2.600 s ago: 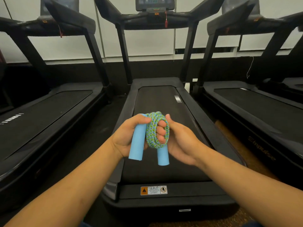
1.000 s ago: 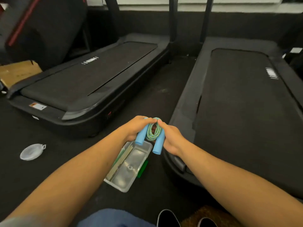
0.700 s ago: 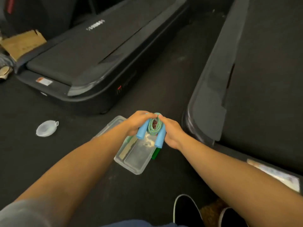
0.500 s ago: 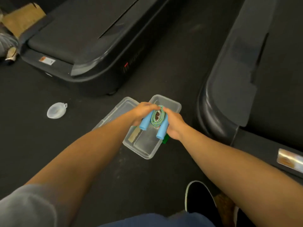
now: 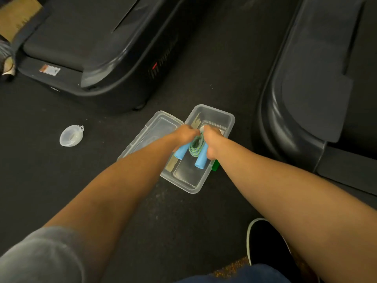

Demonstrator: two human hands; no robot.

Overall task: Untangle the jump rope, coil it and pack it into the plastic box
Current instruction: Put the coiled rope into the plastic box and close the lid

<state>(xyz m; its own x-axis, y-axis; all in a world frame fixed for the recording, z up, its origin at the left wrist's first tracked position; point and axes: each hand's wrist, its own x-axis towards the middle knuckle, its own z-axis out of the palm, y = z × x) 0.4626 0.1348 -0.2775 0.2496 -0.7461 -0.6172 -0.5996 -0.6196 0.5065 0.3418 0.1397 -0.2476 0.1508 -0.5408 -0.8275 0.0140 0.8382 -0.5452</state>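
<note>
The jump rope (image 5: 196, 146) is a tight green-and-blue coil between two light blue foam handles. My left hand (image 5: 184, 134) grips the left handle and my right hand (image 5: 212, 140) grips the right one, so both hold the bundle together. It hangs just over the open clear plastic box (image 5: 189, 181), which stands on the dark floor. The box's clear lid (image 5: 157, 127) lies flat beside it on the left, partly under my left forearm. Whether the handles touch the box floor I cannot tell.
A treadmill base (image 5: 106, 58) stands at the upper left and another (image 5: 318, 88) at the right, with a floor strip between. A small round clear lid (image 5: 71, 136) lies on the floor to the left. A green clip (image 5: 215, 166) shows at the box's right side. My black shoe (image 5: 269, 244) is at lower right.
I have turned from the treadmill and bent down to the floor. Both hands have carried the coiled rope down over the open box, and the box now lies directly beneath the bundle.
</note>
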